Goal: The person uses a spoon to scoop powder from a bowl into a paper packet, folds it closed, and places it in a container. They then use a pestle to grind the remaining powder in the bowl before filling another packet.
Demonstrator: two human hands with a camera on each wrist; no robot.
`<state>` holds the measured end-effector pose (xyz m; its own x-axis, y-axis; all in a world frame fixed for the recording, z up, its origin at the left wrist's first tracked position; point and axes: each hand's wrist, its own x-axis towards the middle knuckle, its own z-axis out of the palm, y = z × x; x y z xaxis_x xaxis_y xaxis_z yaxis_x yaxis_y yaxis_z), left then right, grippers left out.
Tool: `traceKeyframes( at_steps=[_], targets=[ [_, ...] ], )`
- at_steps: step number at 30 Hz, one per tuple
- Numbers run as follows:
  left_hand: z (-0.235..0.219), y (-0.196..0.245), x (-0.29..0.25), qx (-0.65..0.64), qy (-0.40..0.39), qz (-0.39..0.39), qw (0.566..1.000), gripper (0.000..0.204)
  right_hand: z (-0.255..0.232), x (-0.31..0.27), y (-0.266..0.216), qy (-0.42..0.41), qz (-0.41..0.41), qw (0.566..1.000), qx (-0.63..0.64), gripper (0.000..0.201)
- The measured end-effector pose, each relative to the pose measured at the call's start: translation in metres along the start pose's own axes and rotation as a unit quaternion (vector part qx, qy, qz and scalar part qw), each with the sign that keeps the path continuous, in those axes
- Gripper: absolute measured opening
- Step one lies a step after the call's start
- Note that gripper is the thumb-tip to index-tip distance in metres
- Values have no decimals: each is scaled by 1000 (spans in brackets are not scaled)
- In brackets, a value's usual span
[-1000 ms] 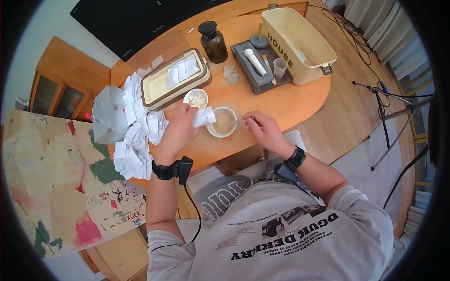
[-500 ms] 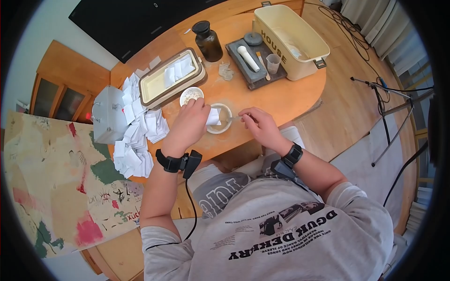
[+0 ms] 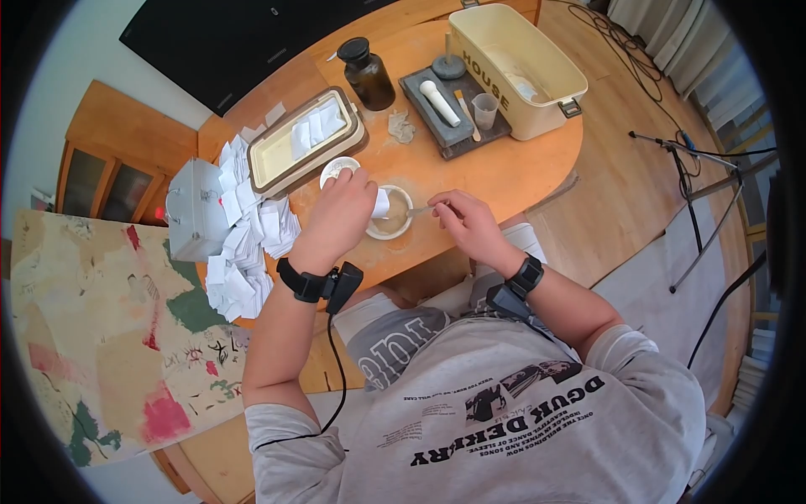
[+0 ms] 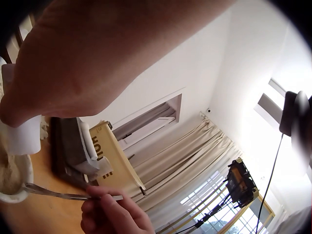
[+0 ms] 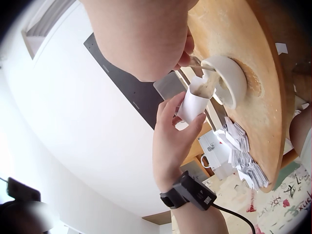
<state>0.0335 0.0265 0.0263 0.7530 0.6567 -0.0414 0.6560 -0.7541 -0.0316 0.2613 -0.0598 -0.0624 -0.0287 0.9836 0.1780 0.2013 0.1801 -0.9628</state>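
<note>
My left hand [image 3: 337, 214] grips a white paper packet [image 5: 193, 106] between thumb and fingers. Its open mouth tips toward a white bowl [image 5: 238, 80], and pale powder shows inside that mouth. Tan powder [image 4: 9, 178] lies in the bowl. In my right hand [image 3: 474, 228], thumb and fingers pinch the handle of a thin metal spoon [image 4: 61, 194]. The spoon's far end reaches over the bowl's rim, close to the packet's mouth. Behind my left hand stands a smaller white bowl [image 3: 334, 163], partly covered by the fingers in the head view.
Folded paper packets [image 3: 243, 269] pile up at the left beside a silver case [image 3: 195, 206]. Further back are a cream tray [image 3: 270, 160] with packets, a dark jar [image 3: 368, 80], a black tray [image 3: 495, 134] with tools, and a cream bin [image 3: 537, 122].
My left hand has turned over, bringing the packet's mouth to the bowl's left side. My right hand has shifted slightly, and the spoon now reaches into the bowl.
</note>
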Motion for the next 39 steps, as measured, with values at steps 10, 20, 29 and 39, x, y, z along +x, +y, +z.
traceKeyframes(
  at_steps=[10,20,29,39],
  targets=[
    [-5,-10,-9,32,-15,-9,999,32,1,0,1,-5,6,1000,8,16],
    [-17,-5,-12,62,-16,16,998,29,2,-1,-1,-6,2,1000,5,17],
    [-28,7,-8,139,-42,21,989,25,1,-1,-1,-3,-1,1000,7,17],
    [-27,1,-18,101,-44,-13,994,34,17,11,-6,19,-63,997,-28,15]
  ],
)
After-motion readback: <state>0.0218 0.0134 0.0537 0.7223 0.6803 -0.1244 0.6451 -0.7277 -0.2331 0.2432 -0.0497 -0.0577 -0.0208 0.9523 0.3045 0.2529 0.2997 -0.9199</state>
